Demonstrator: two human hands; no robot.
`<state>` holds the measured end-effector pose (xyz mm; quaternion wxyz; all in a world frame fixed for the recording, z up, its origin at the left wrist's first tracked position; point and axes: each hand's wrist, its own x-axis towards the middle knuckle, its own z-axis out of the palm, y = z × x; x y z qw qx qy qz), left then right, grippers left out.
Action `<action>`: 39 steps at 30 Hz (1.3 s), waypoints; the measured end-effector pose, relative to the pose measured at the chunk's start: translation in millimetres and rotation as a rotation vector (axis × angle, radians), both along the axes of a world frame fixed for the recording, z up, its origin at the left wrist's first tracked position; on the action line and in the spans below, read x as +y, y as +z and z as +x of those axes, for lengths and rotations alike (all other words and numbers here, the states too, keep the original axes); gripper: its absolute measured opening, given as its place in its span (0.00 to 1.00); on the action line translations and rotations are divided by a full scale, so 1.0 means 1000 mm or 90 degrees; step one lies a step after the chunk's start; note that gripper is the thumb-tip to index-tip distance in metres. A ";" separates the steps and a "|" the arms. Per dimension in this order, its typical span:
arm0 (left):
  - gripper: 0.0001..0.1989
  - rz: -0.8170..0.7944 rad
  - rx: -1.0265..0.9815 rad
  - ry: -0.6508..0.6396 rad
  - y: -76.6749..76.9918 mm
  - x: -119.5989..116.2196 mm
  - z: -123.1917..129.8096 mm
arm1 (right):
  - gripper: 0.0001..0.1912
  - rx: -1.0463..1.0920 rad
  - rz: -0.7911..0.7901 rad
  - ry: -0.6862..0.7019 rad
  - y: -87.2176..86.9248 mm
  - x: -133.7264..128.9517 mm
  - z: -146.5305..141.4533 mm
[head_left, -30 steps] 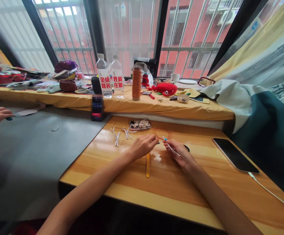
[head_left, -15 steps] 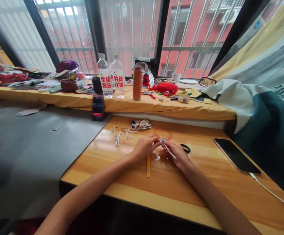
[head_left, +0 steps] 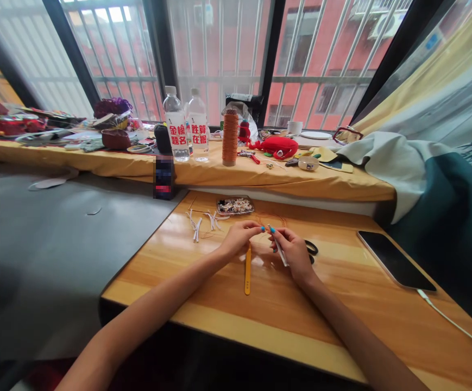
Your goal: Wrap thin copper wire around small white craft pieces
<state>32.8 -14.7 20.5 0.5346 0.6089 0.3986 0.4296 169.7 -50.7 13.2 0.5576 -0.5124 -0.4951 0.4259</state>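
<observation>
Grasping white strip (head_left: 281, 253) in right hand (head_left: 296, 254), apparently pinching orange thread (head_left: 266, 228) in left hand (head_left: 239, 238) (presumably for fine control), near bead tray (head_left: 236, 213).

Around the left hand (head_left: 238, 238) and right hand (head_left: 295, 251), bare tabletop (head_left: 276, 304) is found at six o'clock, flanked by forearms (head_left: 170, 288), with a yellow tool (head_left: 247, 273) at seven. Passage is hindered at twelve by the raised ledge (head_left: 256, 172), at ten by a tray (head_left: 224, 212), at nine by white strips (head_left: 197, 230), at four by black handles (head_left: 316, 251); past these, room is left before the phone (head_left: 394, 260)
</observation>
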 end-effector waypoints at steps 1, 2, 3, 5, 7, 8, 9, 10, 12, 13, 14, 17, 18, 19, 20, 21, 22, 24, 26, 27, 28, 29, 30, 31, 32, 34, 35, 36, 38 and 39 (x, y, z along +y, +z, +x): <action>0.08 -0.024 -0.024 0.004 0.000 0.000 0.000 | 0.13 -0.042 0.034 0.002 0.000 -0.001 0.000; 0.07 -0.046 -0.048 0.007 0.000 0.000 0.000 | 0.13 -0.082 0.063 0.002 -0.001 -0.001 0.000; 0.07 -0.067 -0.071 0.008 0.000 0.000 0.001 | 0.14 -0.113 0.084 -0.002 -0.001 -0.002 0.000; 0.06 -0.103 -0.111 0.003 -0.001 0.000 0.001 | 0.14 -0.153 0.104 -0.008 -0.001 -0.003 0.000; 0.06 -0.114 -0.139 0.002 -0.001 -0.001 0.001 | 0.14 -0.164 0.107 -0.008 -0.001 -0.004 0.000; 0.07 -0.110 -0.151 0.005 -0.001 -0.001 0.002 | 0.14 -0.162 0.106 -0.006 -0.001 -0.004 0.000; 0.07 -0.105 -0.161 0.010 0.000 -0.001 0.002 | 0.14 -0.157 0.105 -0.003 -0.002 -0.003 0.000; 0.07 -0.099 -0.174 0.014 0.000 -0.002 0.002 | 0.13 -0.150 0.104 -0.002 -0.002 -0.003 0.000; 0.08 -0.095 -0.202 0.016 0.001 -0.002 0.002 | 0.13 -0.136 0.103 -0.004 -0.003 -0.002 -0.001; 0.09 -0.096 -0.217 0.016 0.001 -0.003 0.002 | 0.13 -0.131 0.103 -0.005 -0.004 -0.001 -0.001; 0.09 -0.098 -0.230 0.016 0.001 -0.003 0.002 | 0.13 -0.127 0.104 -0.006 -0.005 -0.001 -0.001; 0.09 -0.106 -0.255 0.017 0.001 -0.005 0.003 | 0.13 -0.130 0.113 -0.014 -0.005 -0.003 -0.003; 0.10 -0.112 -0.260 0.015 0.002 -0.005 0.003 | 0.13 -0.135 0.118 -0.019 -0.005 -0.004 -0.003; 0.10 -0.117 -0.264 0.013 0.002 -0.006 0.003 | 0.13 -0.142 0.124 -0.025 -0.005 -0.005 -0.003; 0.11 -0.121 -0.268 0.010 0.003 -0.007 0.003 | 0.13 -0.150 0.131 -0.031 -0.004 -0.006 -0.004; 0.11 -0.124 -0.272 0.008 0.003 -0.007 0.004 | 0.13 -0.160 0.138 -0.037 -0.004 -0.007 -0.004; 0.11 -0.124 -0.272 0.007 0.004 -0.008 0.004 | 0.13 -0.170 0.146 -0.041 -0.003 -0.007 -0.004; 0.10 -0.120 -0.259 0.009 0.006 -0.010 0.005 | 0.13 -0.187 0.161 -0.049 -0.003 -0.008 -0.005; 0.10 -0.116 -0.228 0.012 0.007 -0.011 0.006 | 0.13 -0.200 0.171 -0.056 -0.003 -0.007 -0.005; 0.11 -0.112 -0.213 0.012 0.008 -0.011 0.006 | 0.12 -0.205 0.174 -0.059 -0.003 -0.007 -0.004; 0.12 -0.107 -0.200 0.013 0.009 -0.011 0.006 | 0.12 -0.208 0.177 -0.061 -0.003 -0.006 -0.004; 0.13 -0.101 -0.190 0.015 0.009 -0.011 0.006 | 0.12 -0.210 0.177 -0.063 -0.003 -0.006 -0.004; 0.14 -0.094 -0.183 0.018 0.009 -0.011 0.006 | 0.12 -0.209 0.177 -0.065 -0.003 -0.006 -0.004; 0.13 -0.083 -0.176 0.021 0.009 -0.011 0.005 | 0.12 -0.207 0.176 -0.067 -0.003 -0.005 -0.004; 0.11 -0.069 -0.169 0.022 0.008 -0.010 0.005 | 0.12 -0.203 0.174 -0.067 -0.003 -0.005 -0.004; 0.06 -0.035 -0.150 0.022 0.007 -0.010 0.005 | 0.12 -0.199 0.171 -0.065 -0.004 -0.005 -0.003; 0.04 -0.018 -0.139 0.021 0.006 -0.010 0.005 | 0.12 -0.199 0.171 -0.063 -0.004 -0.005 -0.004; 0.04 -0.003 -0.128 0.020 0.005 -0.009 0.005 | 0.12 -0.201 0.171 -0.061 -0.004 -0.005 -0.004; 0.05 0.020 -0.104 0.021 0.004 -0.009 0.005 | 0.12 -0.203 0.172 -0.057 -0.004 -0.005 -0.004; 0.06 0.029 -0.092 0.021 0.003 -0.009 0.005 | 0.12 -0.202 0.170 -0.056 -0.004 -0.005 -0.004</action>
